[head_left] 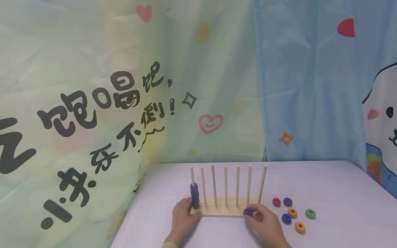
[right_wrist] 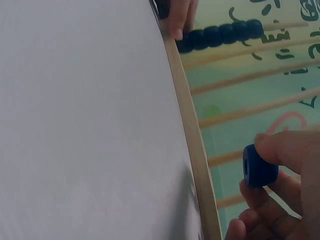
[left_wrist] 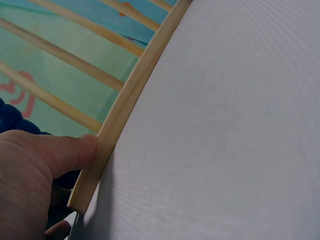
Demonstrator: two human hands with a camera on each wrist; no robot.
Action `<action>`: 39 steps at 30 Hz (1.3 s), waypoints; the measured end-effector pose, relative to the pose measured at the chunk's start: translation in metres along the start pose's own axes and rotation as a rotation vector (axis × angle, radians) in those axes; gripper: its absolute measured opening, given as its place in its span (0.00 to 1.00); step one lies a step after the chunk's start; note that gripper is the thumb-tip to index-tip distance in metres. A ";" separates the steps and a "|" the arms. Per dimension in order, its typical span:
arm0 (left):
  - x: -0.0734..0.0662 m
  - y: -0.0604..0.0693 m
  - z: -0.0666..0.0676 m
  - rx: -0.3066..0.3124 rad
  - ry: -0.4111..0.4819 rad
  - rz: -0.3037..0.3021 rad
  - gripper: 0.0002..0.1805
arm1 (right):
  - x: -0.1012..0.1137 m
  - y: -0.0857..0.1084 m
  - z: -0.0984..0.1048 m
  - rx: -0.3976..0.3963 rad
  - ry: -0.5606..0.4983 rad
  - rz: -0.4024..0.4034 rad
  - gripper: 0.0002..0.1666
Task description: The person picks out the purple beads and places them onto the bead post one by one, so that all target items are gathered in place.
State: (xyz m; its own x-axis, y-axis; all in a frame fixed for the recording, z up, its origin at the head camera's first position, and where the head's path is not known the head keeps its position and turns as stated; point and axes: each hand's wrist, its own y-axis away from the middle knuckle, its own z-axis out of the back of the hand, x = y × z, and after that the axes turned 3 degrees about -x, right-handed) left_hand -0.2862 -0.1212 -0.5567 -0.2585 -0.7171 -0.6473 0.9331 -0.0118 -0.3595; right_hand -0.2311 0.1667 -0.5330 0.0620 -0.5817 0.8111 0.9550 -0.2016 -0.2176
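Observation:
A wooden peg rack with a row of several upright pegs stands on the table. Its leftmost peg carries a stack of dark blue beads. My left hand grips the left end of the base, its thumb against the front edge. Between thumb and fingers, my right hand pinches a blue bead near the right part of the rack. The bead is off the pegs, and its hole faces sideways in the right wrist view. The other pegs bear no beads.
Right of the rack lie loose beads: a red bead, a green bead, two blue beads and two orange beads. A printed curtain hangs behind the white tabletop.

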 end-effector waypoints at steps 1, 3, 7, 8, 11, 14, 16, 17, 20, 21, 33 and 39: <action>0.000 0.000 0.000 0.003 -0.001 0.003 0.26 | 0.001 0.001 -0.002 0.003 -0.011 0.012 0.17; 0.001 -0.001 0.000 0.004 -0.003 0.003 0.26 | 0.004 0.004 -0.007 0.007 -0.023 0.023 0.17; 0.002 -0.001 0.000 0.003 -0.013 0.003 0.27 | 0.007 0.007 -0.015 0.018 -0.051 0.033 0.16; 0.002 -0.001 0.000 0.002 -0.012 0.003 0.27 | 0.007 0.008 -0.017 0.023 -0.057 0.029 0.16; 0.002 -0.001 0.000 0.002 -0.010 0.009 0.28 | 0.008 0.011 -0.022 0.049 -0.073 0.051 0.17; 0.001 0.000 0.001 -0.003 -0.008 0.003 0.28 | 0.008 0.013 -0.027 0.090 -0.098 0.078 0.18; 0.002 0.000 0.001 -0.004 -0.007 0.001 0.28 | 0.008 0.015 -0.030 0.116 -0.106 0.104 0.19; 0.001 0.000 0.002 -0.005 -0.008 -0.002 0.28 | 0.008 0.015 -0.031 0.128 -0.119 0.110 0.19; 0.002 -0.001 0.002 -0.007 -0.018 -0.007 0.28 | 0.008 0.015 -0.033 0.148 -0.132 0.126 0.19; 0.002 -0.001 0.002 -0.008 -0.015 -0.004 0.27 | 0.008 0.015 -0.034 0.154 -0.129 0.127 0.19; 0.004 -0.001 -0.001 -0.006 -0.011 -0.001 0.29 | 0.017 0.015 -0.032 0.175 -0.201 0.082 0.21; 0.001 -0.002 0.000 -0.003 -0.008 -0.001 0.28 | 0.027 0.011 -0.031 0.187 -0.178 0.040 0.20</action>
State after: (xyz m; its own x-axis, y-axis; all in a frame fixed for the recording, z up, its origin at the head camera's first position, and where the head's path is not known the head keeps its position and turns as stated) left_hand -0.2883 -0.1220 -0.5569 -0.2569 -0.7225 -0.6418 0.9322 -0.0102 -0.3618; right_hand -0.2282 0.1244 -0.5305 0.1345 -0.4354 0.8901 0.9868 -0.0227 -0.1602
